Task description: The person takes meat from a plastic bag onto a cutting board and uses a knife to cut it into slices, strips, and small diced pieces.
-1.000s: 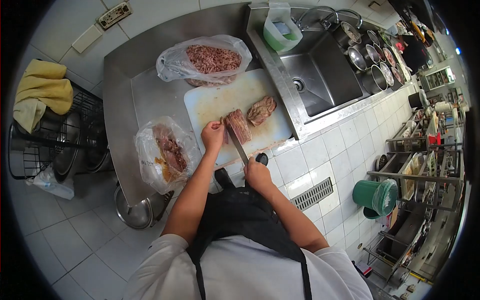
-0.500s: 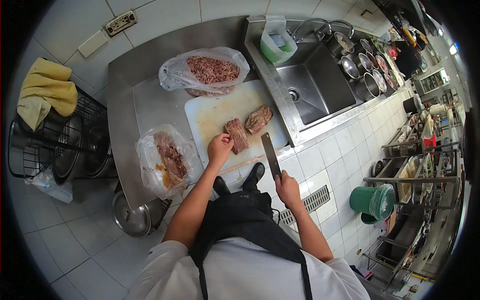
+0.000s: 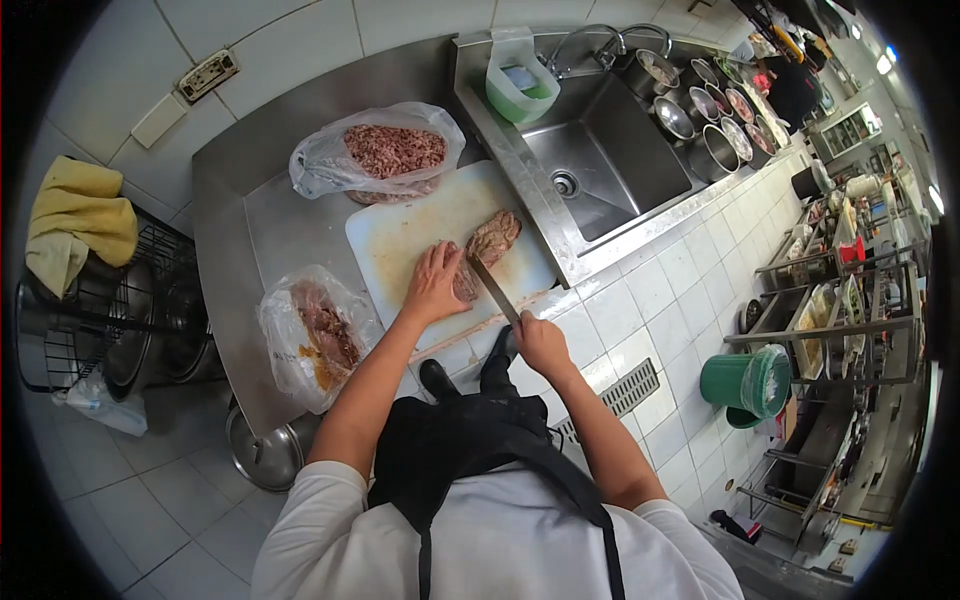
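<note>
Covering part of the near meat piece (image 3: 464,284), the left hand (image 3: 435,290) lies palm down, fingers mostly straight and loosely spread, not closed around anything. The right hand (image 3: 542,345) is shut in a fist around the handle of the knife (image 3: 496,290), blade pointing away from the body and slanting to the left. Blade tip is at the right side of the near meat piece, close to the gap before the far meat piece (image 3: 495,237); can't tell if the edge is in the meat or only beside it. Both pieces sit on the white cutting board (image 3: 385,238), far one up and to the right, apart from the hands. Board is on the metal counter (image 3: 222,225). Beyond the board, a clear bag (image 3: 320,170) with chopped meat (image 3: 395,150) overlaps its far left corner. Second plastic bag (image 3: 283,350), darker meat chunks (image 3: 328,328) inside, lies left of the board, near the left forearm. Sink (image 3: 600,165) is to the right of the counter, green container (image 3: 518,98) at its far left corner, metal pots (image 3: 712,155) grouped past it. Yellow cloth (image 3: 82,215) hangs on the wire rack (image 3: 150,262) at far left. Green bin (image 3: 735,382) stands on the right.
</note>
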